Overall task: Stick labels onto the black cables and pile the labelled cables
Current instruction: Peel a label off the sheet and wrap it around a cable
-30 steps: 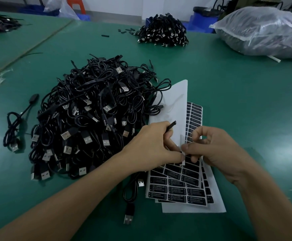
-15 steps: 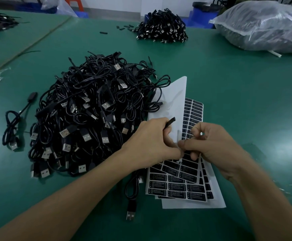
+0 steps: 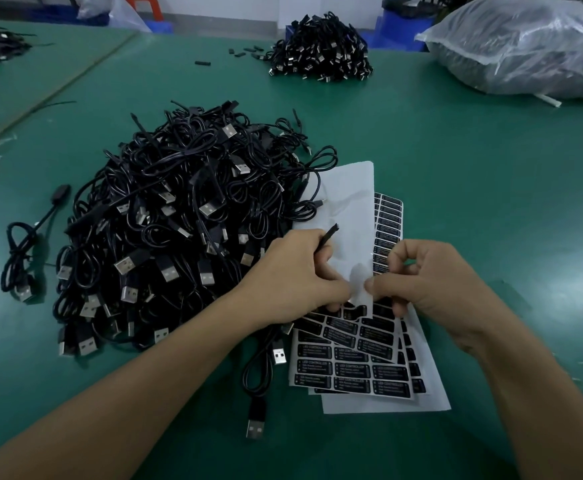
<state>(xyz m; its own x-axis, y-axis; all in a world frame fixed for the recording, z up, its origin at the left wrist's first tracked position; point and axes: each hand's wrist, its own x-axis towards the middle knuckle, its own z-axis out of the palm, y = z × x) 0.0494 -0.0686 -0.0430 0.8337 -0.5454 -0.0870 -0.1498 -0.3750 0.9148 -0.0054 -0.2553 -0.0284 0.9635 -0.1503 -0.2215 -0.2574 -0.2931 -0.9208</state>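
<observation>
My left hand (image 3: 297, 271) grips a black cable; its thin end (image 3: 330, 233) sticks up past my fingers and its USB plug (image 3: 255, 427) trails below on the table. My right hand (image 3: 432, 278) pinches a small label (image 3: 364, 289) between thumb and forefinger, right against my left fingertips. The label is mostly hidden. Both hands hover over the sheets of black labels (image 3: 352, 372) and a white backing sheet (image 3: 349, 202). A big heap of black USB cables (image 3: 186, 230) lies to the left of my hands.
One coiled cable (image 3: 23, 258) lies alone at the far left. A smaller cable pile (image 3: 321, 50) sits at the back, a clear plastic bag (image 3: 525, 46) at the back right. The green table (image 3: 491, 188) is bare on the right.
Both hands stay pressed together over the label sheets, with only small finger movements. The cable end still sticks up from my left hand.
</observation>
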